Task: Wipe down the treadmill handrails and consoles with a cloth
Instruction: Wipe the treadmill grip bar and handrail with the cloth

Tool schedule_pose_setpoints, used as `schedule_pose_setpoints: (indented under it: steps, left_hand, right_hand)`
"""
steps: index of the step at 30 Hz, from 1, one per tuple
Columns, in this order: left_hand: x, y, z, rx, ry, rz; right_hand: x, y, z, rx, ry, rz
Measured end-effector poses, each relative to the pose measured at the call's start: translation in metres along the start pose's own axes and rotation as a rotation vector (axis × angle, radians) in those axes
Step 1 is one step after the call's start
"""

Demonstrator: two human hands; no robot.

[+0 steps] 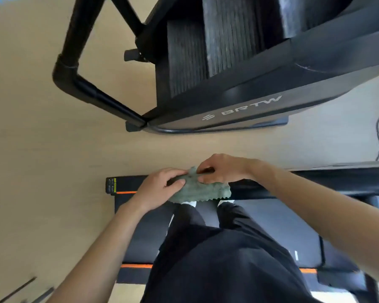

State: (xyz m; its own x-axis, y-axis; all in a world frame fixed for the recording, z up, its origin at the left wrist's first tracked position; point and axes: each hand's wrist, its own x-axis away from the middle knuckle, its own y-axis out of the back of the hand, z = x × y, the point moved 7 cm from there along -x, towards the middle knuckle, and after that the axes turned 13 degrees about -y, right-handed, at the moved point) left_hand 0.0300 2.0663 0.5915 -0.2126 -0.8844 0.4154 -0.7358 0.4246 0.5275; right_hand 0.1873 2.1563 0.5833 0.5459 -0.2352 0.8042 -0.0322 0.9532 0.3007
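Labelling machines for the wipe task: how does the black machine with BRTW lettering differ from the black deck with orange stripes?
The black BRTW-lettered machine shows ribbed grey steps, stacked; the black orange-striped treadmill deck is flat. The machine carries pale lettering, no orange; the deck has orange stripes. The person stands on the deck; the machine stands ahead, apart. Both are black, on the pale wooden floor.

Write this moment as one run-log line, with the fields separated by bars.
left hand: grips green cloth | right hand: pinches green cloth | green cloth: bunched between both hands | person: stands on black treadmill
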Motion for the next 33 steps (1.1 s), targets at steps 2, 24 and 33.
schedule_pose_setpoints:
  steps: [2, 24, 33]
  left_hand:
    - [0.001, 0.003, 0.009, 0.077, 0.083, 0.023]
    - [-0.073, -0.032, -0.016, 0.106, 0.124, 0.548]
    - [-0.137, -0.102, -0.101, 0.089, 0.007, 0.627]
  right_hand:
    - [-0.010, 0.000, 0.001, -0.010, 0.025, 0.112]
    - [0.017, 0.025, -0.078, -0.011, -0.124, 0.296]
    - [0.081, 0.060, -0.177, -0.024, -0.203, 0.253]
